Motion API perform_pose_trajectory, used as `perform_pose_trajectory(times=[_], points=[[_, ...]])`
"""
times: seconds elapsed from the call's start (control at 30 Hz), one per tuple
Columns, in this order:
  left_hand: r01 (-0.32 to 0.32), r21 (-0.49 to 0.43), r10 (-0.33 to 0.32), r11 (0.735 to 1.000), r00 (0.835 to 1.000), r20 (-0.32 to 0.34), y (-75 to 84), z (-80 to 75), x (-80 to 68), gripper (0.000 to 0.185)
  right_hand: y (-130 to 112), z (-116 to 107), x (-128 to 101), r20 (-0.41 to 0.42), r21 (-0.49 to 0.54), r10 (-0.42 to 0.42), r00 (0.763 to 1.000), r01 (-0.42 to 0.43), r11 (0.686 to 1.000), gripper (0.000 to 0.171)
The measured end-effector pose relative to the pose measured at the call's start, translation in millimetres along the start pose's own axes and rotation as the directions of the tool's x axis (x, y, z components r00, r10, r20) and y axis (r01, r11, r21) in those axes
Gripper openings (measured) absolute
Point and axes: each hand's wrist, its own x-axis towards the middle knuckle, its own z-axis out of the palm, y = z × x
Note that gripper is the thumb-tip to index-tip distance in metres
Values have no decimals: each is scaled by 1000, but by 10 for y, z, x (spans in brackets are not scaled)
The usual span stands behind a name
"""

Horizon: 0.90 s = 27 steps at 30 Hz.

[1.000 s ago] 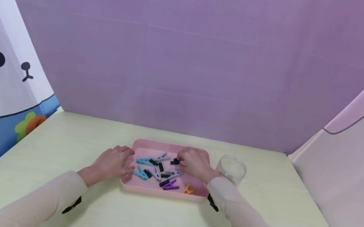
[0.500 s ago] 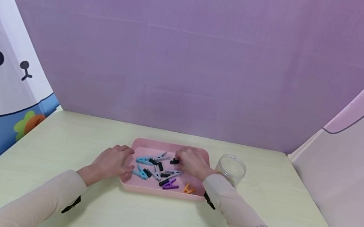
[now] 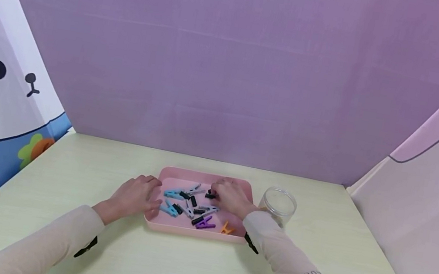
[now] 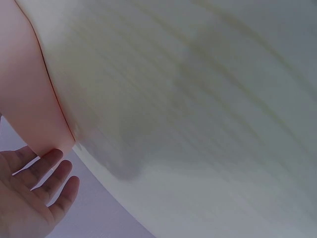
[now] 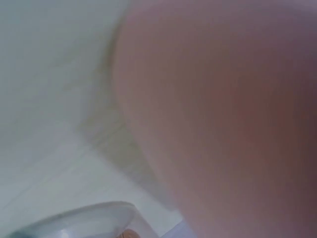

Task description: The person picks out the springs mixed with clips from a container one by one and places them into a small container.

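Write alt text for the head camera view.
Two hands work at a pink tray of small clothespins: the right hand pinches a black clip, the left hand rests at the tray's left edge. A clear jar stands to the right.

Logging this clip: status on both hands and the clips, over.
Left hand open, resting on pink tray edge. Right hand pinching a black clip in the tray. Clear jar stands right of tray; nothing blocking.
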Motion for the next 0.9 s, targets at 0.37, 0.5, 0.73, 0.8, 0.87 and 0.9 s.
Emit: perform_pose_trajectory(times=[0.37, 0.5, 0.73, 0.8, 0.87, 0.9], points=[[-21, 4, 21, 1000, 1000, -22, -16, 12, 5, 50, -8, 1, -3, -9, -10, -3, 1000, 3, 1000, 16], [-22, -2, 22, 1000, 999, -24, -13, 11, 2, 50, 1, -4, -12, -11, 1, -4, 1000, 4, 1000, 15], [-20, 1, 20, 1000, 1000, -24, -12, -3, 2, 51, 8, -27, -28, -11, 23, 16, 1000, -16, 1000, 16], [-24, 6, 24, 1000, 999, -24, -13, -6, 3, 51, 12, -43, -34, -16, 25, 25, 1000, -25, 999, 16], [-24, 9, 24, 1000, 1000, -20, -14, -7, 6, 51, 18, -59, -42, -28, 23, 27, 999, -27, 999, 17], [-25, 10, 25, 1000, 1000, -19, -13, -10, 6, 52, 23, -68, -48, -35, 13, 28, 999, -28, 1000, 18]])
